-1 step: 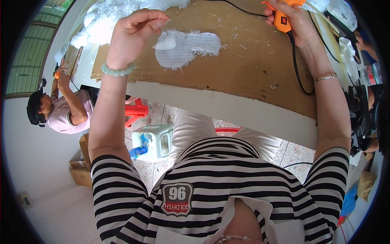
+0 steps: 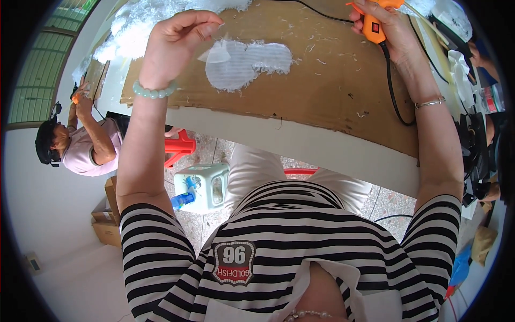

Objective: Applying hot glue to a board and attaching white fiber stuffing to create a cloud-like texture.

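Left hand (image 2: 174, 43): it is raised over the brown cardboard sheet (image 2: 332, 80); the thumb and the forefinger are pressed together on the corner of a thin white fabric piece (image 2: 241, 64), and the other fingers are loosely curled.
White fabric piece: it is laid flat on the cardboard sheet, near the sheet's left part; its right edge is frayed, and only the corner beside the left hand is lifted.
Right hand (image 2: 389, 32): it is closed around an orange hot glue gun (image 2: 374, 24), at the far right part of the cardboard sheet; the fingers are wrapped on the handle, and whether the trigger is pressed cannot be told.
Glue gun cord (image 2: 394, 96): a black cord is led from the gun across the cardboard sheet toward its near edge.
White stuffing (image 2: 145, 21): a fluffy heap is seen at the far left corner of the cardboard sheet.
Wrists: a pale green bead bracelet (image 2: 154, 91) is worn on the left one, a thin bangle (image 2: 429, 102) on the right one.
Other person (image 2: 80, 145): seated well to the left of the cardboard sheet, holding something small and orange.
Small stool (image 2: 206, 185): it is placed on the floor, below the near edge of the cardboard sheet.
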`<action>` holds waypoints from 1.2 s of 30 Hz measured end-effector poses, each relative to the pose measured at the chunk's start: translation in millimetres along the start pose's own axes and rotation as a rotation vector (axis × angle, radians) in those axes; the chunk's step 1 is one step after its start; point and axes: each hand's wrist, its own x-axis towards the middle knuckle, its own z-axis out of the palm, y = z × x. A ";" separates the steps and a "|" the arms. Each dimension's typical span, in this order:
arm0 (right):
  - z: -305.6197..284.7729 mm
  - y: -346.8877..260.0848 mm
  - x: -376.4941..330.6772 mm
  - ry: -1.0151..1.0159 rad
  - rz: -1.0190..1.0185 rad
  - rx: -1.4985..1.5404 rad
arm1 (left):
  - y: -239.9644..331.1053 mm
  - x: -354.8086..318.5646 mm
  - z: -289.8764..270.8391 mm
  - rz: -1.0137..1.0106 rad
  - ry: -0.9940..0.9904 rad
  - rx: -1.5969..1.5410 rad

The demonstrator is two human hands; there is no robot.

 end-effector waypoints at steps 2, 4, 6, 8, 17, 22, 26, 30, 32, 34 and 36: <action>1.8 -0.2 -0.6 -0.009 -0.011 0.011 | -0.8 4.3 -2.5 -0.039 -0.026 0.073; 4.5 -3.8 -3.0 0.004 -0.014 -0.002 | -4.1 7.4 -2.4 -0.046 -0.052 0.125; 4.0 -2.0 -1.6 0.000 -0.007 0.005 | -5.0 9.8 -1.5 -0.055 -0.077 0.178; 3.7 -1.1 -0.5 -0.006 0.001 0.014 | -5.0 11.5 -1.3 -0.110 -0.070 0.181; -3.3 4.9 2.1 -0.012 -0.021 -0.015 | -23.9 18.1 -15.8 -0.141 -0.018 0.035; -6.3 5.4 1.2 -0.013 -0.022 -0.002 | -19.4 12.5 1.3 -0.158 -0.123 0.043; -1.5 0.5 -0.6 0.020 0.000 0.001 | -11.3 19.9 12.6 -0.168 -0.300 0.053; 2.9 -0.5 -1.9 0.013 0.009 -0.002 | -7.5 21.0 19.5 -0.179 -0.339 0.084; 4.4 0.2 -1.5 0.012 0.006 0.001 | -9.6 20.2 19.5 -0.175 -0.367 0.099; 2.2 1.1 -0.7 -0.027 -0.007 -0.006 | -11.8 20.4 19.6 -0.167 -0.398 0.110; 3.7 1.4 -0.1 -0.030 -0.013 -0.007 | -14.3 19.4 17.4 -0.204 -0.413 0.030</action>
